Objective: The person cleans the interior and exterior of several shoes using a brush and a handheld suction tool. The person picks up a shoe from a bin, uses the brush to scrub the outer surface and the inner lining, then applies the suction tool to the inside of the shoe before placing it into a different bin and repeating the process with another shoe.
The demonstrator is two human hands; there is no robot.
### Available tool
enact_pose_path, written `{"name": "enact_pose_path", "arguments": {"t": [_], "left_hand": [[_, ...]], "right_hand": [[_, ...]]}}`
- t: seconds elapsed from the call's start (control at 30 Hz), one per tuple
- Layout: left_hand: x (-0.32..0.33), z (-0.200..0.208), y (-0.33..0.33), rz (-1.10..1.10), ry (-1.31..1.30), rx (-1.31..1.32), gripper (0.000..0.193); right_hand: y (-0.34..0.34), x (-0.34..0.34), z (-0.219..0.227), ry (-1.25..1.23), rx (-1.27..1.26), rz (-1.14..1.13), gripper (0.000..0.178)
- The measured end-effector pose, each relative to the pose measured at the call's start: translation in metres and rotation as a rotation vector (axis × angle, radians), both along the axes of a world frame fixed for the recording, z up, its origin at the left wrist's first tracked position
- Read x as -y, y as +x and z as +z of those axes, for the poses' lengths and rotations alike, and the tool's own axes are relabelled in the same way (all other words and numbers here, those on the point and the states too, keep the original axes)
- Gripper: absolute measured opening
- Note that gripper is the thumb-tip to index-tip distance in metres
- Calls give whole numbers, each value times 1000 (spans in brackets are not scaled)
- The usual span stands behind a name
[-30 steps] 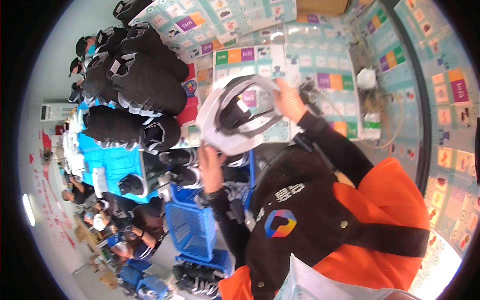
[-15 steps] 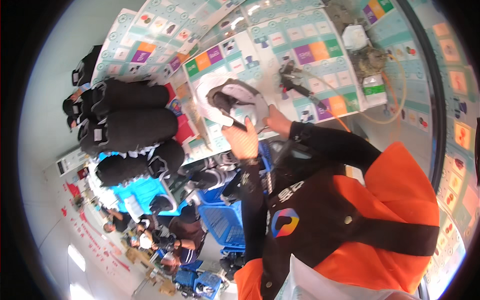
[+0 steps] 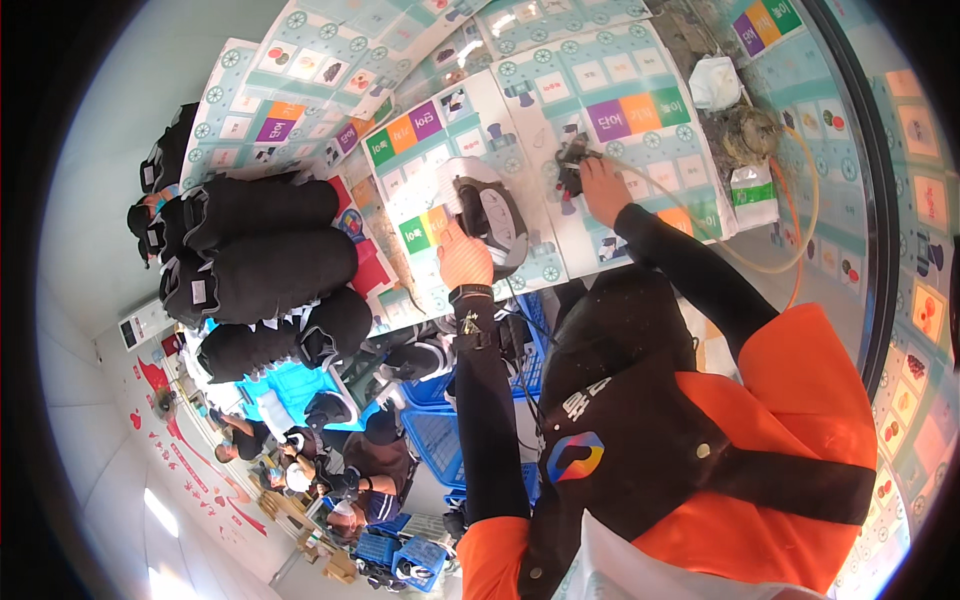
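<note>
On the patterned worktop lies a white and grey shoe (image 3: pixel 505 225) with a dark opening. My left hand (image 3: pixel 466 258) is closed at the shoe's near left side, thumb and fingers against it. My right hand (image 3: pixel 604 190) reaches farther right, its fingers bent over a small dark hand-held spray gun (image 3: pixel 571 168) with a thin hose attached. The handle under that palm is mostly hidden.
To the left, dark rolled bundles (image 3: pixel 280 250) are piled beside the worktop. Blue crates (image 3: pixel 430 440) stand below, near several shoes. A pale hose (image 3: pixel 765 268) loops at the right, near a white and green packet (image 3: pixel 753 195). Other people sit at the lower left.
The shoe, held up between both hands before, now rests lower on the worktop. My right hand has left it and moved right onto the spray gun. My left hand has stayed with the shoe.
</note>
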State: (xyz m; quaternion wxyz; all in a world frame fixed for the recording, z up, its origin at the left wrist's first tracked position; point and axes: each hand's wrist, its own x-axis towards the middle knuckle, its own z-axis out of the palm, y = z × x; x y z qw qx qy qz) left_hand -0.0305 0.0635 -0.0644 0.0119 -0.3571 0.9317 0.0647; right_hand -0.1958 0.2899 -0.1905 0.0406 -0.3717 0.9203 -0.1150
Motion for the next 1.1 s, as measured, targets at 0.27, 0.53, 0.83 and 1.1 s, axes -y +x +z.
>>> {"name": "enact_pose_path", "arguments": {"t": [0.27,0.53,0.83,1.1], "left_hand": [[21,-12,-2,-60,173,-37,56],[27,-14,-2,-82,224,-76,54],[27,-9,-4,-73,293,-81,51],[30,2,-15,-106,407,-78,63]], "right_hand": [[-16,10,41,-309,497,-270,19],[-3,25,145,-13,1277,-19,31],[14,23,126,-95,818,125,27],[1,28,120,-278,830,16,31]]}}
